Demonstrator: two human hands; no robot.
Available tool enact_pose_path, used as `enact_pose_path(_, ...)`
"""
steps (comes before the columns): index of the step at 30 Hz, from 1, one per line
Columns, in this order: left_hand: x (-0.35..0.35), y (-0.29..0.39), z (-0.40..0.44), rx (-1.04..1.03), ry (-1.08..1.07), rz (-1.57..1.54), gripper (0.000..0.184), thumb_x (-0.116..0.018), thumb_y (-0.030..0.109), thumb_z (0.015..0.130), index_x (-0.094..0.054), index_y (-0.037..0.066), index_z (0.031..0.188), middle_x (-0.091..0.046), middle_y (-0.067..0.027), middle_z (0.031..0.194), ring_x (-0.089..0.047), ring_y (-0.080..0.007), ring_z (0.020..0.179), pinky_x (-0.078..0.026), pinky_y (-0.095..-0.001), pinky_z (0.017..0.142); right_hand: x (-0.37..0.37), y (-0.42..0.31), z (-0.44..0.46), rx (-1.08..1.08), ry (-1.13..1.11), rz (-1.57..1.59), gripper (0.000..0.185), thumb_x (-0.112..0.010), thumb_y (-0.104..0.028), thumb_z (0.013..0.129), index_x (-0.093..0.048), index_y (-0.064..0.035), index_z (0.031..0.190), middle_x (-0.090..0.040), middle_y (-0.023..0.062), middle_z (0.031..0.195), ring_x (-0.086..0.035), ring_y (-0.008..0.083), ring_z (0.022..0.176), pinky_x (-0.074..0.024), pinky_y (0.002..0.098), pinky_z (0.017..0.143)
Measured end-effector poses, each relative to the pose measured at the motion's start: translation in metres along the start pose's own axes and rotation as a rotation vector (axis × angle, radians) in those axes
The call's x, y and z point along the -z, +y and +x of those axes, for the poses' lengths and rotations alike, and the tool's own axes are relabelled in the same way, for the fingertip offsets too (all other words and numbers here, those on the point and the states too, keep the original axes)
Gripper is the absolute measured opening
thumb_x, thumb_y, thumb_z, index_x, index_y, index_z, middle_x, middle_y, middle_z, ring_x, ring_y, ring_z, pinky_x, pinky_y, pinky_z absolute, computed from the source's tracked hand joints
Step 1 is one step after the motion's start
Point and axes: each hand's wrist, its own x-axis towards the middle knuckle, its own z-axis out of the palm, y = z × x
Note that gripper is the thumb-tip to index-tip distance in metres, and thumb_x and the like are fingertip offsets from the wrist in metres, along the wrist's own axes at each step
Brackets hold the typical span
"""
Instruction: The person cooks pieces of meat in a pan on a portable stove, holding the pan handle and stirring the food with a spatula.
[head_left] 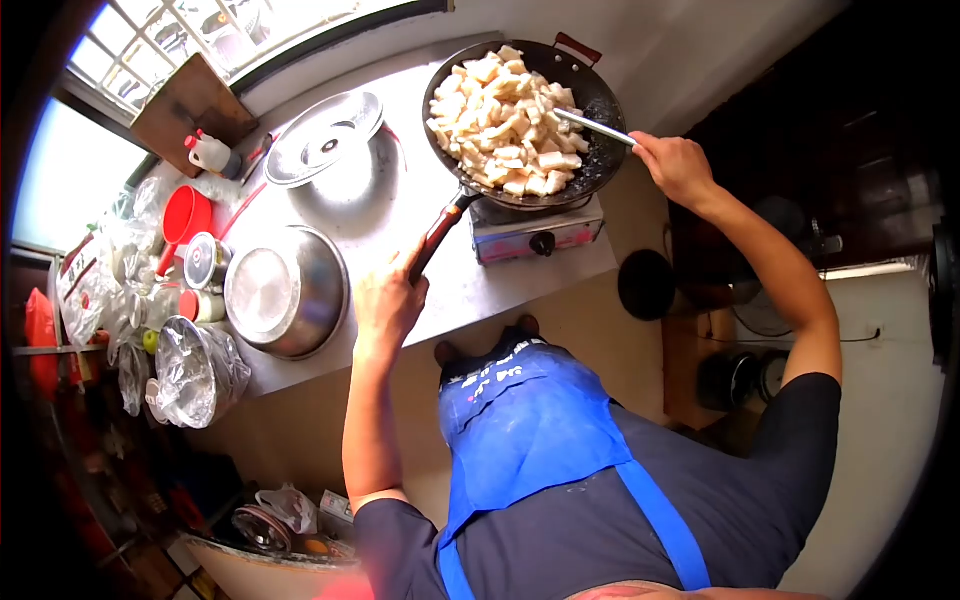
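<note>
Bench [455, 285] carries stove [505, 243] by right edge; pan [600, 105] atop, heaped with pale chunks [500, 115]. Left hand [388, 305] grips handle [440, 235], right hand [678, 168] holds utensil [598, 127]. Best: brace handle, lift chunks from beneath, gently near rim.

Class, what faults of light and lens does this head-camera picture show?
Head view: window washed out; glare on the counter; shelves at lower left lost in shadow; black, curved corners; a blurred red patch beside the left sleeve.
</note>
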Motion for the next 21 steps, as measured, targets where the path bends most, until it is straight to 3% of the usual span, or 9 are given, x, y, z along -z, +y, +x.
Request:
enact_pose_path(5, -0.001, -0.001, 0.000, 0.017, -0.009, 0.002, 0.064, -0.079, 0.007, 0.075, -0.071, 0.019, 0.138, -0.076, -0.0132, 0.107, -0.073, -0.0336, 0.095, -0.058, -0.0433, 0.084, 0.017, -0.013, -0.028, 0.143, 0.169, -0.261, 0.030, -0.061, -0.029, 0.106, -0.071, -0.0117, 0.128, -0.066, 0.0126, 0.072, -0.067, 0.0343, 0.063, -0.0525, 0.0460, 0.055)
enact_pose_path(7, 0.000, 0.001, -0.001, 0.023, -0.021, 0.027, 0.063, -0.081, 0.011, 0.076, -0.071, 0.019, 0.138, -0.076, -0.0136, 0.106, -0.073, -0.0339, 0.093, -0.058, -0.0445, 0.083, 0.027, -0.017, -0.040, 0.266, 0.249, -0.420, 0.034, -0.070, -0.024, 0.100, -0.071, -0.0141, 0.133, -0.059, 0.0082, 0.069, -0.062, 0.0265, 0.056, -0.0514, 0.0389, 0.051)
enact_pose_path(10, -0.002, -0.001, -0.003, 0.026, -0.027, 0.051, 0.065, -0.083, 0.014, 0.076, -0.070, 0.020, 0.139, -0.076, -0.0136, 0.105, -0.073, -0.0347, 0.091, -0.058, -0.0459, 0.082, 0.055, -0.032, -0.056, 0.325, 0.263, -0.532, 0.032, -0.068, -0.024, 0.101, -0.074, -0.0104, 0.130, -0.058, 0.0058, 0.070, -0.062, 0.0246, 0.055, -0.0507, 0.0374, 0.051)
enact_pose_path(14, -0.001, -0.002, -0.004, 0.021, -0.024, 0.060, 0.065, -0.084, 0.016, 0.077, -0.068, 0.020, 0.140, -0.075, -0.0135, 0.104, -0.073, -0.0351, 0.090, -0.057, -0.0467, 0.082, 0.097, -0.046, -0.066, 0.346, 0.283, -0.542, 0.030, -0.071, -0.025, 0.100, -0.076, -0.0137, 0.127, -0.059, 0.0067, 0.069, -0.062, 0.0263, 0.055, -0.0505, 0.0380, 0.050)
enact_pose_path(16, -0.001, -0.004, -0.004, -0.002, -0.036, 0.058, 0.064, -0.084, 0.017, 0.079, -0.067, 0.020, 0.140, -0.075, -0.0134, 0.103, -0.073, -0.0355, 0.090, -0.057, -0.0472, 0.082, 0.123, -0.047, -0.062, 0.266, 0.250, -0.446, 0.030, -0.071, -0.025, 0.099, -0.076, -0.0170, 0.127, -0.061, 0.0087, 0.069, -0.064, 0.0294, 0.057, -0.0510, 0.0403, 0.052)
enact_pose_path(17, -0.003, -0.005, -0.004, 0.000, -0.034, 0.056, 0.064, -0.084, 0.017, 0.079, -0.067, 0.020, 0.140, -0.075, -0.0134, 0.103, -0.073, -0.0355, 0.090, -0.057, -0.0472, 0.082, 0.137, -0.047, -0.056, 0.181, 0.200, -0.335, 0.031, -0.072, -0.026, 0.098, -0.076, -0.0173, 0.127, -0.068, 0.0104, 0.075, -0.067, 0.0348, 0.063, -0.0533, 0.0448, 0.058)
enact_pose_path(18, -0.004, -0.006, -0.004, -0.001, -0.028, 0.056, 0.063, -0.084, 0.019, 0.079, -0.067, 0.019, 0.140, -0.075, -0.0135, 0.103, -0.073, -0.0354, 0.091, -0.057, -0.0471, 0.082, 0.150, -0.046, -0.046, 0.072, 0.139, -0.247, 0.027, -0.071, -0.024, 0.099, -0.077, -0.0124, 0.122, -0.073, 0.0144, 0.083, -0.070, 0.0381, 0.073, -0.0546, 0.0473, 0.065)
enact_pose_path(21, -0.004, -0.005, -0.004, -0.007, -0.022, 0.038, 0.060, -0.084, 0.022, 0.081, -0.067, 0.018, 0.139, -0.075, -0.0135, 0.104, -0.073, -0.0354, 0.092, -0.057, -0.0469, 0.082, 0.179, -0.021, -0.007, -0.015, -0.004, -0.112, 0.024, -0.068, -0.021, 0.099, -0.079, -0.0041, 0.113, -0.074, 0.0177, 0.084, -0.071, 0.0340, 0.077, -0.0539, 0.0452, 0.069)
